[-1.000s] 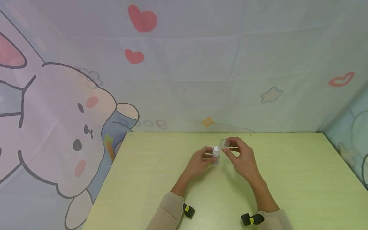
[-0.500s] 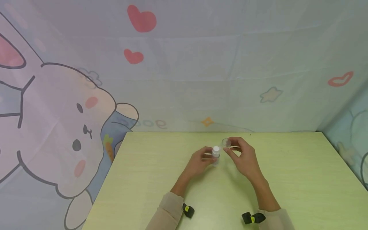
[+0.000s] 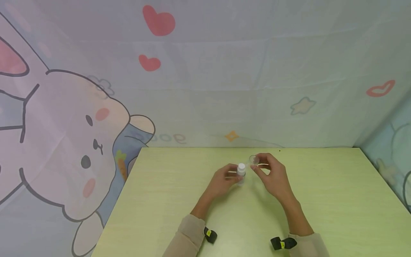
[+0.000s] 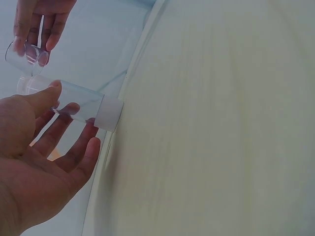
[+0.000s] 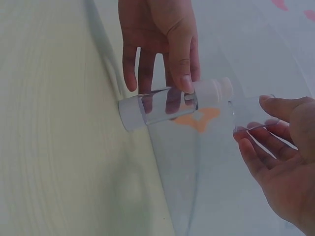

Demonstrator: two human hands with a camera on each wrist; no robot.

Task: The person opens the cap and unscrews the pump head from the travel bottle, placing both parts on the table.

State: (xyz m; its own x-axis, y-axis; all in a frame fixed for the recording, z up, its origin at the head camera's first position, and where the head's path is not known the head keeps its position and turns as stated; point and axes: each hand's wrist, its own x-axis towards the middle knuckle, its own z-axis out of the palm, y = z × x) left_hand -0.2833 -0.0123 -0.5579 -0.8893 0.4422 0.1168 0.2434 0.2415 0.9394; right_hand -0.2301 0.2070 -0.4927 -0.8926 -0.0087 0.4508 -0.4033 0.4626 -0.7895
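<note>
A small clear bottle (image 5: 162, 105) with a white base (image 4: 109, 113) and a white top (image 3: 241, 166) is held upright between the thumb and fingers of my left hand (image 3: 221, 182). Whether its base touches the table I cannot tell. My right hand (image 3: 275, 176) pinches a clear cap (image 5: 253, 114) by its side, between thumb and fingertips. In the head view the cap is just right of the bottle's top and a little higher, apart from it. The left wrist view shows the cap's see-through wall close to the bottle's white top.
The pale yellow-green table (image 3: 160, 200) spreads around both hands. Behind it hangs a cloth backdrop (image 3: 205, 89) printed with a rabbit and hearts. Black wrist devices sit by the left cuff (image 3: 210, 235) and the right cuff (image 3: 283, 243).
My right hand has drifted slightly to the right with the cap, widening the gap to the bottle's top. The left hand and the bottle have stayed in place.
</note>
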